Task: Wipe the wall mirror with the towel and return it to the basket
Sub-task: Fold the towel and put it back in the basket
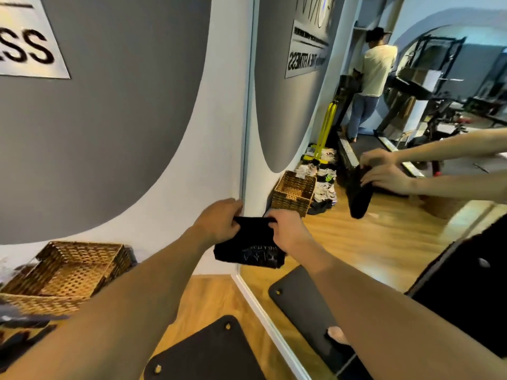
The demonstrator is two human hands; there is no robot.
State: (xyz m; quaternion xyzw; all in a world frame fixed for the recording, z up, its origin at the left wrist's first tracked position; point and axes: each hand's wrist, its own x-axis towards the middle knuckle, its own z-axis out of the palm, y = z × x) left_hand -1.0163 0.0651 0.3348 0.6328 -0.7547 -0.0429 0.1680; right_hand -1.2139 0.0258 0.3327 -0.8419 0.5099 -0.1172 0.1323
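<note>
Black towel (251,246) hangs folded, its top edge pinched by the left hand (219,223) and the right hand (285,231), beside the mirror (384,229). Better to keep it folded, then lower it into the wicker basket (68,272).

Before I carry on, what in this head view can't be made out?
- Towel print: blurred, unreadable, partly under the right hand.
- Basket floor: its near wall hides part.
- Mirror smears: not discernible.
- Left hand fingertips: tucked behind towel.
</note>
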